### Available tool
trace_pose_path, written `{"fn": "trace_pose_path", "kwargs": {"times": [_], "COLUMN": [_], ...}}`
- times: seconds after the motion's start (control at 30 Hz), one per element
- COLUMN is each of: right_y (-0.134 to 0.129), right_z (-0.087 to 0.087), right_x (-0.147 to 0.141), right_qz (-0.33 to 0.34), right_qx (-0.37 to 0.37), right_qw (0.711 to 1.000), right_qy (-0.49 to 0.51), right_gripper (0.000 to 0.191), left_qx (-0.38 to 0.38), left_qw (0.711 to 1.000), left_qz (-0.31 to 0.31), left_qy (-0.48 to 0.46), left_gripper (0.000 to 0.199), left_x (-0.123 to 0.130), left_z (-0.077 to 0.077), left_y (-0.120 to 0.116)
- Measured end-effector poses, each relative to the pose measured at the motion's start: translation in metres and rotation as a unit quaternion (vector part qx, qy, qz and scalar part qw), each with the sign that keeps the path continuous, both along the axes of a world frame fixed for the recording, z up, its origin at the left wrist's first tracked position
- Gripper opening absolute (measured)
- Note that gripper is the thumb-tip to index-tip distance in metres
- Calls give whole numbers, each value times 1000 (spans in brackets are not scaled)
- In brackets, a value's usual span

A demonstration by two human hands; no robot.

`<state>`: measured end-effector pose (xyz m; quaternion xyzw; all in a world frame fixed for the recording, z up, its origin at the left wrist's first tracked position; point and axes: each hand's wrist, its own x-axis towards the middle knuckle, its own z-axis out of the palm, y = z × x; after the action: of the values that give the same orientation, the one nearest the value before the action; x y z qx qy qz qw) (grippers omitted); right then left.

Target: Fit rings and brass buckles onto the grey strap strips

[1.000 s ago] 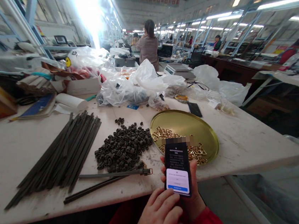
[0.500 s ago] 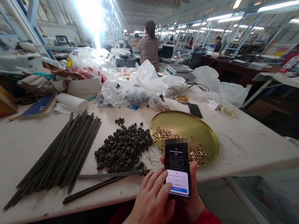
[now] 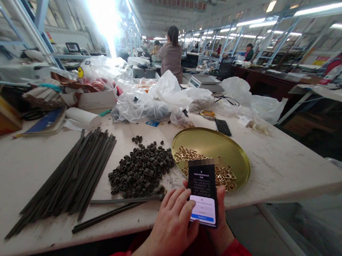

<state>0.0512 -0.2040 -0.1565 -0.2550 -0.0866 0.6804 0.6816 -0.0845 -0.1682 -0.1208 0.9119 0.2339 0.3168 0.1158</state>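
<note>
A lit smartphone (image 3: 202, 190) rests tilted in my right hand (image 3: 224, 220), whose thumb lies along its right edge while fingertips show at its left. My left hand (image 3: 173, 221) hovers palm down over the phone's lower left, fingers stretched out; a fingertip is at the screen, though I cannot tell whether it touches. The screen has a white pop-up with a blue button. Just behind the phone, a round gold tray (image 3: 238, 157) holds many gold metal buckles (image 3: 188, 152), partly hidden by it. Left of the tray sits a heap of small dark loops (image 3: 141, 167).
Long dark strips (image 3: 69, 175) lie piled on the white table (image 3: 285, 169), with a few loose ones near its front edge. Plastic bags (image 3: 161, 96), a scale (image 3: 206, 83), a second black phone (image 3: 222, 127) and a paper roll (image 3: 82, 117) stand further back. A person (image 3: 171, 56) faces away beyond.
The fingers of my left hand have shifted slightly up over the phone's screen. My right hand keeps the phone in nearly the same place.
</note>
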Motion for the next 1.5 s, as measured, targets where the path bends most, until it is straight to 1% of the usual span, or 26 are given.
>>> {"fn": "trace_pose_path", "kwargs": {"times": [0.23,0.5,0.77,0.87,1.0,1.2,1.37,1.5], "right_y": [1,1,1,2,2,2,1,2], "right_z": [-5,-4,-10,-8,-4,-4,0,2], "right_x": [2,-1,1,1,0,-1,-2,-2], "right_qz": [4,-2,-1,2,5,4,-7,-8], "right_qx": [-1,6,-6,2,5,4,-5,0], "right_qw": [1000,1000,999,999,998,997,997,997], "right_qy": [15,25,35,47,66,76,73,80], "right_gripper": [80,77,80,81,81,84,79,81], "left_qx": [-13,-25,-36,-52,-58,-57,-49,-44], "left_qw": [1000,999,999,998,998,998,999,999], "left_qz": [-4,-1,-11,-11,-11,-10,-13,-13], "left_qy": [17,31,36,42,23,9,4,3], "left_gripper": [27,29,32,29,22,22,23,25], "left_x": [0,0,1,2,1,1,1,1], "left_z": [0,-2,-1,-2,-4,-6,-7,-7], "left_y": [2,2,4,5,6,8,10,11]}}
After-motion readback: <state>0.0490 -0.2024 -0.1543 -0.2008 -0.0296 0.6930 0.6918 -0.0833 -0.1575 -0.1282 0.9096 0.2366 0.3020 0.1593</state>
